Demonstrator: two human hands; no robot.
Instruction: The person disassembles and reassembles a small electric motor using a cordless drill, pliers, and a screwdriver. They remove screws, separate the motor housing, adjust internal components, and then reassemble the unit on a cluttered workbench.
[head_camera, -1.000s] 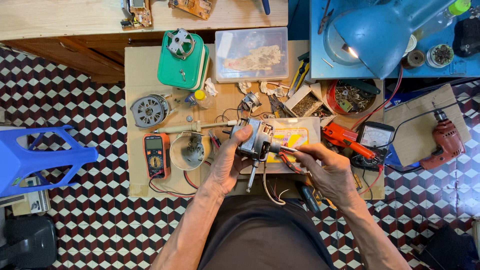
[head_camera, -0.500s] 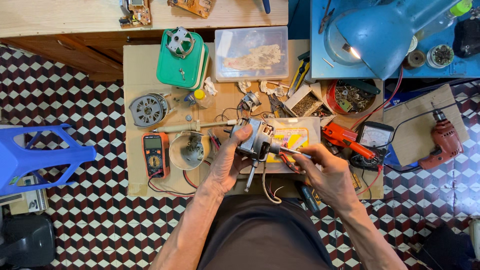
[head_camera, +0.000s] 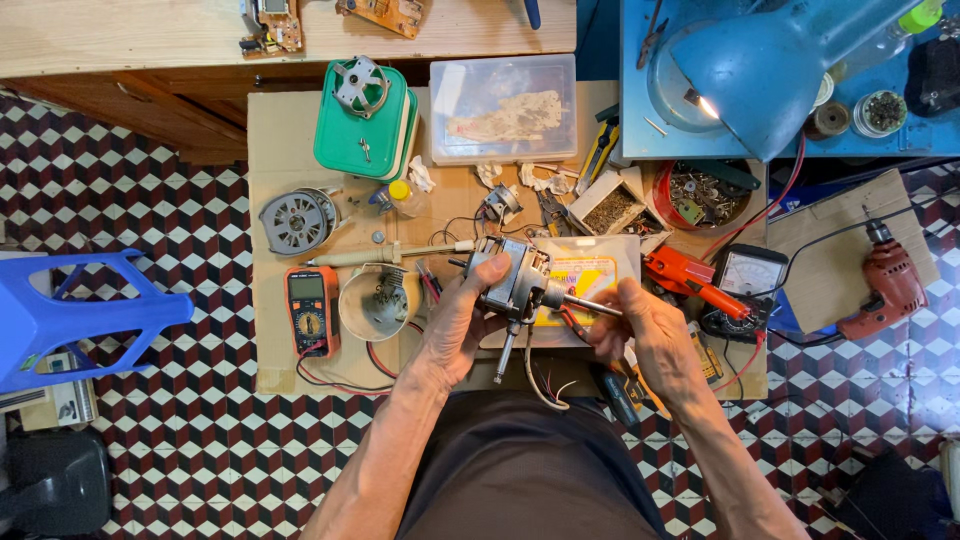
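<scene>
1. Little has shifted since a second ago: both hands stay on the grey metal fan motor with its steel shaft (head_camera: 517, 283), which now sits slightly higher over the surface, with the right fingers a touch further out along the shaft.
2. That motor is held above the middle of the brown cardboard-covered surface (head_camera: 275, 150), just in front of the person's lap, its shaft pointing to the right and loose wires hanging below it.
3. Left hand (head_camera: 455, 325) is clamped round the motor body, fingers curled over its top edge.
4. Right hand (head_camera: 645, 335) is pinched shut on the outer end of the shaft, thumb and fingers together.
5. Under and behind the motor lies a yellow and white flat box (head_camera: 590, 275).
6. Just left of the left hand stands a round cream bowl of small parts (head_camera: 375, 303), and beside that an orange and black multimeter (head_camera: 311, 310) with red leads.
7. Right of the right hand lie a red-handled tool (head_camera: 690, 278) and a black analogue meter (head_camera: 750, 272).
8. Farther back sit a green plastic lidded box (head_camera: 365, 125), a clear plastic container (head_camera: 503, 95) and a round grey rotor disc (head_camera: 295, 220).
9. A blue desk lamp (head_camera: 770, 70) shines at the upper right, with a red power drill (head_camera: 890, 285) well apart on the right.
</scene>
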